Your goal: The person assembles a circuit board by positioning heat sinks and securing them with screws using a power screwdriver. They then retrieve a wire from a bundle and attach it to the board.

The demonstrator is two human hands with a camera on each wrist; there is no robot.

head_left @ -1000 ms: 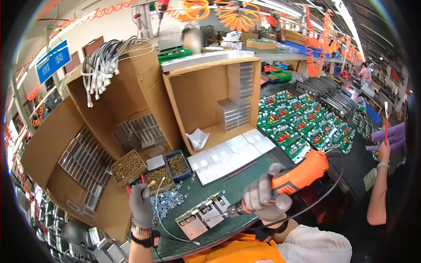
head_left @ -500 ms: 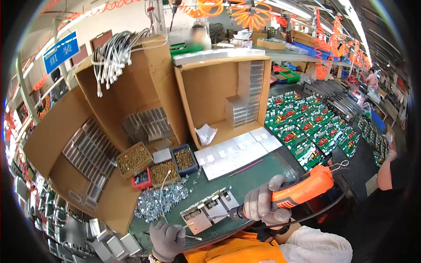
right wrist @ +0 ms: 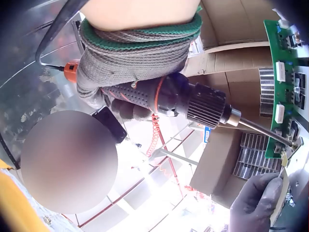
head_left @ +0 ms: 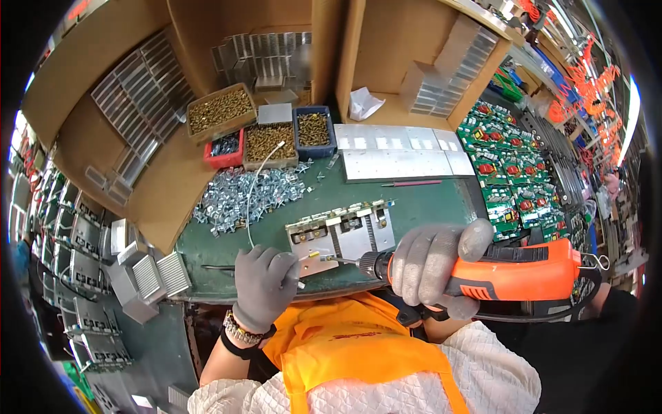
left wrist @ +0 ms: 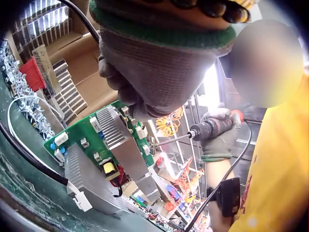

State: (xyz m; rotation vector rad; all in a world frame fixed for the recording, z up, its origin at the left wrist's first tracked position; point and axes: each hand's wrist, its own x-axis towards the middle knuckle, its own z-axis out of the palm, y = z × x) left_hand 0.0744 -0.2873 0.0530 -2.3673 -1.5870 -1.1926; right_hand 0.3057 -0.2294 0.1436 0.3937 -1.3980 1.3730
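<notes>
My gloved right hand (head_left: 431, 265) grips an orange electric screwdriver (head_left: 520, 269), its long bit (right wrist: 265, 129) pointing at a circuit board assembly with metal heatsink plates (head_left: 362, 238). Near the bit's tip, my gloved left hand (head_left: 264, 286) pinches a small brass-coloured piece (right wrist: 284, 159) at the board's near edge. The left wrist view shows the board's green face (left wrist: 79, 128) and finned heatsink (left wrist: 84, 169), while the back of the left glove (left wrist: 154, 67) hides its fingertips. A white cable (head_left: 252, 200) runs from the parts bins down behind the left hand.
Bins of brass screws (head_left: 224, 112) and a red bin (head_left: 226, 148) stand behind a pile of small metal clips (head_left: 248, 196). Cardboard boxes (head_left: 393, 48) with metal parts rise at the back. Flat metal plates (head_left: 400, 164), a pink pen (head_left: 414, 183) and green boards (head_left: 507, 169) lie to the right.
The head view has tilted down. My left hand has come from beside the screw bins to the board's near edge. My right hand keeps its grip on the screwdriver.
</notes>
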